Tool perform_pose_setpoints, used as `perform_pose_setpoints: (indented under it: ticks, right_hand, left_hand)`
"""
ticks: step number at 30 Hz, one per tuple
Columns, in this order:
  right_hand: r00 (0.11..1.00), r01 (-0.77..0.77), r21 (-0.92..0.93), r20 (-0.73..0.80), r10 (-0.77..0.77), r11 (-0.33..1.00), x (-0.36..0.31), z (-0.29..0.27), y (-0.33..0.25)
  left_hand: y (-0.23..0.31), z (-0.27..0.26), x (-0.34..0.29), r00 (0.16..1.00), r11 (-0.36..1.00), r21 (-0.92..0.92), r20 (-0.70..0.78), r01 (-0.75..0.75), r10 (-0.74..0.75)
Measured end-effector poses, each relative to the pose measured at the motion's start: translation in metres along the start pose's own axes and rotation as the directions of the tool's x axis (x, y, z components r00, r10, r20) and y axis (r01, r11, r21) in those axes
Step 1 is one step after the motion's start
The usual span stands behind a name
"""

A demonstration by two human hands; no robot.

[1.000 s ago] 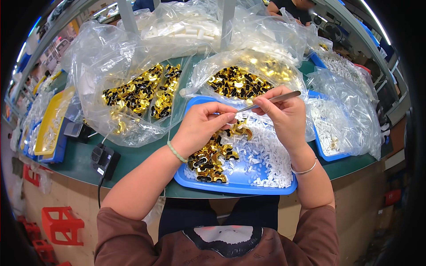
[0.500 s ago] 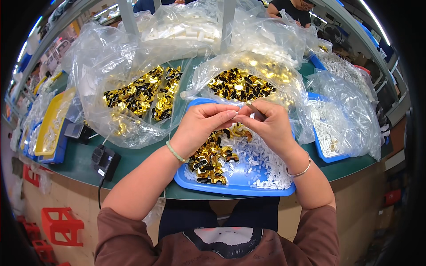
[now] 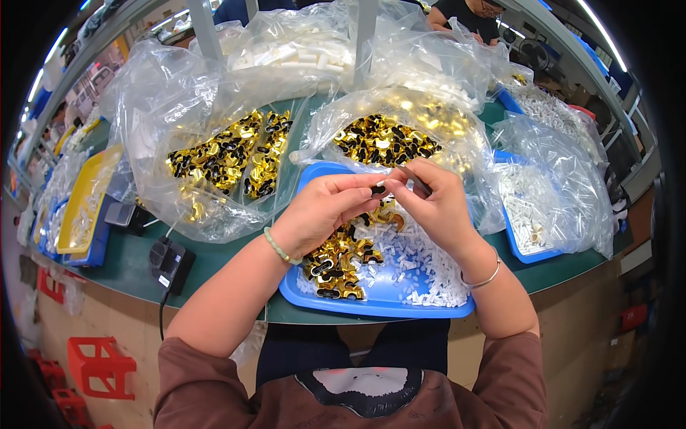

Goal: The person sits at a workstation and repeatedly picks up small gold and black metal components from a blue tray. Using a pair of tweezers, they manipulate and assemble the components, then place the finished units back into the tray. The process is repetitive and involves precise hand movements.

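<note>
Over the far half of a blue tray [image 3: 386, 309], my two hands meet fingertip to fingertip. My left hand [image 3: 325, 207] is closed, pinching a small black part [image 3: 377, 189] between thumb and fingers. A tiny white piece [image 3: 381, 182] shows right by that part, at the fingertips of both hands. My right hand [image 3: 437, 200] is closed around a dark, flat metal tool [image 3: 416, 179], possibly tweezers, mostly hidden by the fingers. Shiny gold-and-black parts [image 3: 341, 261] fill the tray's left side, and small white plastic pieces [image 3: 443, 286] spread over its right.
Clear plastic bags of gold-and-black parts [image 3: 214, 157] lie beyond the tray, with a bag of white pieces [image 3: 293, 53] behind. Another blue tray [image 3: 532, 256] stands right. A black power adapter [image 3: 170, 263] and a yellow tray [image 3: 77, 247] are left. A co-worker [image 3: 471, 21] sits opposite.
The black part now shows at my left fingertips, with the white piece beside it. My fingers have shifted slightly; the dark tool stays in my right hand.
</note>
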State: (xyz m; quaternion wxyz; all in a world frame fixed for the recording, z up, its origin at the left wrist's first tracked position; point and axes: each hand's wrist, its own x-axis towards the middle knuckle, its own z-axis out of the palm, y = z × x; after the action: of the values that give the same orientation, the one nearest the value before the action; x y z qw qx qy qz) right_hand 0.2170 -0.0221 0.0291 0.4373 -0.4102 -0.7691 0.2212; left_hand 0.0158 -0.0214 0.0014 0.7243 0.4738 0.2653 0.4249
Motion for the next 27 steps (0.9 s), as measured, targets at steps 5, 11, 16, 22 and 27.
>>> perform_pose_setpoints:
  ticks: [5,11,16,22,27]
  right_hand:
    - [0.995,0.102,-0.075,0.021,-0.101,0.992,-0.002,-0.001,-0.001]
    - [0.986,0.155,-0.129,-0.035,-0.16,0.979,-0.004,0.007,0.0]
    - [0.995,0.093,-0.085,-0.017,-0.095,0.992,-0.004,0.007,0.001]
    - [0.996,0.091,-0.077,-0.003,-0.092,0.993,-0.003,0.009,0.002]
    - [0.984,0.169,-0.124,-0.028,-0.174,0.978,-0.002,0.011,0.006]
  left_hand:
    - [-0.002,-0.002,0.002,0.996,1.0,-0.008,0.09,0.016,-0.015]
    - [-0.001,0.001,0.001,0.992,0.999,-0.04,0.124,0.001,0.004]
    - [0.0,-0.001,0.002,0.996,1.0,0.012,0.086,0.022,-0.023]
    - [-0.003,-0.006,0.003,0.997,0.999,-0.017,0.066,0.036,-0.034]
    - [-0.001,-0.005,0.002,0.999,0.997,0.065,0.019,0.04,-0.042]
